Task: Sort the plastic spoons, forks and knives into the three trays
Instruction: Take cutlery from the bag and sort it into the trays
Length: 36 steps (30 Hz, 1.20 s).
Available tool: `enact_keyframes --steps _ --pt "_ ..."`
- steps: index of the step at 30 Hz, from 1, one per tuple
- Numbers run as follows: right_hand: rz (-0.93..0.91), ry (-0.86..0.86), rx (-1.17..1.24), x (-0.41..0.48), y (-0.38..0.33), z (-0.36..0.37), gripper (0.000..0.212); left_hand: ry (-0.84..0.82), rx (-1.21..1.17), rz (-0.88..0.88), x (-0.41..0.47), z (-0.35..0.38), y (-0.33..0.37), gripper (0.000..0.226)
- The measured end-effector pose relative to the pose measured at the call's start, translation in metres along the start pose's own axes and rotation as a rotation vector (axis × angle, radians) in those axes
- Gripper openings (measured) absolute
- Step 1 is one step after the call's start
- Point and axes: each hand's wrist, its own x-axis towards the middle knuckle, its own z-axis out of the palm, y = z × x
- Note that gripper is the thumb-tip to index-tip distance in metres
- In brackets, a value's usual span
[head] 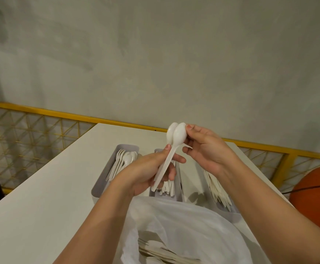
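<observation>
Pointing bowls up, two near-upright spoons (pixel 175 139) in left hand (pixel 147 173)

This looks like a sports or recreation room, not a home. A bare grey wall (pixel 155 54), a yellow-framed mesh fence (pixel 31 134) and an orange basketball (pixel 315 191) stand around the plain white table (pixel 41 197).

three trays (pixel 178 180) side by side on table (pixel 41 187), bag (pixel 193 225) before them

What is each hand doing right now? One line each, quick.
Left hand: grips the handles of two white spoons.
Right hand: pinches the spoons at their bowls.
</observation>
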Motion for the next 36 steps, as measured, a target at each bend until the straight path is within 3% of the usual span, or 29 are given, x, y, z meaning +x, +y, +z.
enact_keyframes --steps 7,10,13,17,20,25,30,33,36 --pt "0.021 0.062 0.063 0.004 0.006 0.001 0.021 -0.133 -0.120 -0.016 0.001 -0.005 -0.001 0.067" --pt "0.026 0.047 0.091 0.006 0.008 0.000 0.011 -0.142 -0.108 -0.040 0.001 -0.005 -0.001 0.067" --pt "0.019 0.003 0.008 0.007 0.008 -0.002 0.014 -0.118 -0.115 -0.047 0.003 -0.006 -0.003 0.063" --pt "-0.018 0.071 -0.055 0.010 0.010 -0.005 0.016 0.035 -0.007 0.018 0.003 -0.001 -0.003 0.042" --pt "-0.022 0.216 -0.052 0.015 0.013 -0.008 0.018 0.242 0.363 0.181 0.006 0.005 -0.008 0.026" --pt "0.015 0.388 -0.074 0.022 0.022 -0.016 0.012 0.461 0.795 0.371 0.016 0.006 -0.018 0.031" --pt "0.081 0.373 -0.034 0.024 0.032 -0.015 0.017 0.472 0.914 0.323 0.018 -0.001 -0.019 0.035" --pt "0.159 0.276 -0.041 0.023 0.034 -0.013 0.036 0.483 0.916 0.234 0.016 -0.015 -0.019 0.030" --pt "0.219 0.154 -0.159 0.013 0.034 -0.012 0.044 0.602 0.897 0.079 0.013 -0.037 -0.022 0.026"
